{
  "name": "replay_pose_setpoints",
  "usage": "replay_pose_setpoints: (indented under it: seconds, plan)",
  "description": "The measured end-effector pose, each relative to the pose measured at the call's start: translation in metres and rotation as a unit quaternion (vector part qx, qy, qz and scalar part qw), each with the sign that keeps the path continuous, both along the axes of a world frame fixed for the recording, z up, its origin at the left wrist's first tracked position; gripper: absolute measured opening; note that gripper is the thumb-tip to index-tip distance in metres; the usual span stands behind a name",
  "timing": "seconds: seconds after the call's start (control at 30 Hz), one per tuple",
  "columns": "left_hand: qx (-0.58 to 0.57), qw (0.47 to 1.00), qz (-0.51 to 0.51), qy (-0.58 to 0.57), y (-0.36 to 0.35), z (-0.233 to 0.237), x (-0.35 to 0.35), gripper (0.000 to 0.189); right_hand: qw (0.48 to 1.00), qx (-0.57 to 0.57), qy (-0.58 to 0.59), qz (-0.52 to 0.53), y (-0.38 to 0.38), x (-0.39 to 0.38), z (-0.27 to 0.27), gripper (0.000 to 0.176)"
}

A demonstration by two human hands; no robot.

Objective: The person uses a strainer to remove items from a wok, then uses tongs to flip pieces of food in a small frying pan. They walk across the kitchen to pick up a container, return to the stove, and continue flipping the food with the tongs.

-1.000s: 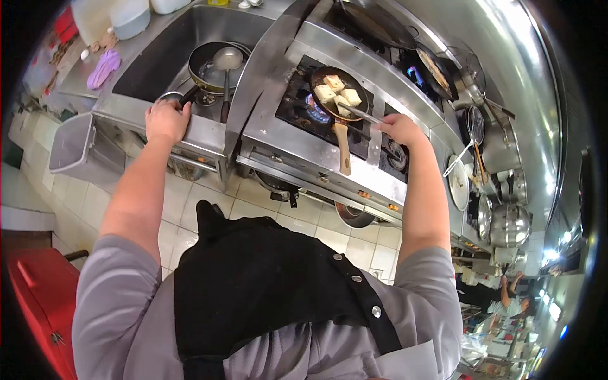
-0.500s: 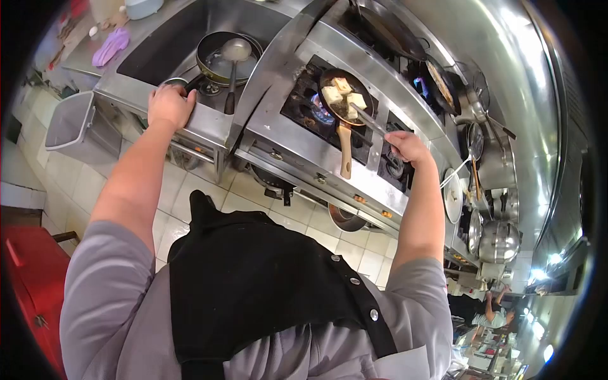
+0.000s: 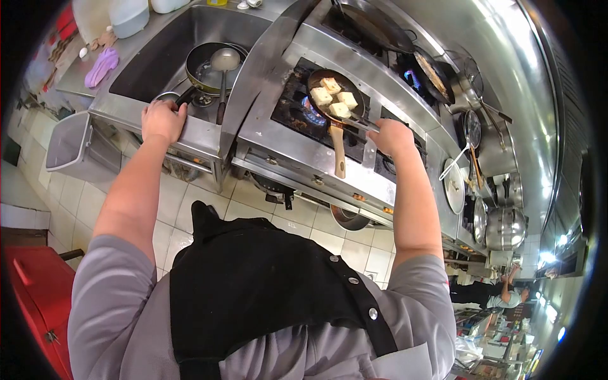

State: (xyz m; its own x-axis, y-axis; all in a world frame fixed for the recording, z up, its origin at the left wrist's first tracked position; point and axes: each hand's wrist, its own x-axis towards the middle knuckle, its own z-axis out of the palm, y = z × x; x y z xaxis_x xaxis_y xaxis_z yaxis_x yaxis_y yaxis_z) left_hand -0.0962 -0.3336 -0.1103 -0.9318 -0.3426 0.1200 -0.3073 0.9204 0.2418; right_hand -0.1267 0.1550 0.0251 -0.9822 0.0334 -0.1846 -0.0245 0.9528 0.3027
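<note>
My right hand (image 3: 391, 136) is closed around metal tongs (image 3: 362, 120), whose tips reach the near right edge of a small frying pan (image 3: 356, 88). Several pale, partly browned cubes (image 3: 347, 99), which look like tofu, lie in that pan. Its wooden handle (image 3: 337, 152) points toward me, untouched, and a blue flame (image 3: 312, 113) burns under it. My left hand (image 3: 163, 121) rests with curled fingers over the front edge of the sink (image 3: 120, 104). Close to its thumb is the dark handle of another pan (image 3: 206, 79). A ladle (image 3: 224, 63) lies across that pan in the sink.
A wok (image 3: 370, 25) and a pan (image 3: 434, 79) over a flame (image 3: 411, 79) stand on the back burners. Right of them are a white plate (image 3: 453, 187) and pots (image 3: 505, 229). A grey bin (image 3: 69, 142) stands below the sink. Another person (image 3: 500, 294) is far right.
My right hand and the tongs have come closer to the pan's near edge. The cubes have shifted and lie more spread out. The view has moved slightly; my left hand stays at the sink edge.
</note>
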Motion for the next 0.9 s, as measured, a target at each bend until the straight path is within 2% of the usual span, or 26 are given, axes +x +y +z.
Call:
replay_pose_setpoints:
  seconds: [0.43,0.9]
  plan:
    - [-0.012,1.000,-0.003,0.005,0.000,0.000,0.000,0.044,0.999,0.029,-0.028,0.006,-0.010,-0.004,0.012,0.043]
    - [-0.012,1.000,-0.005,0.004,0.000,0.000,0.000,0.045,0.989,0.139,-0.045,0.032,-0.038,-0.021,0.038,0.037]
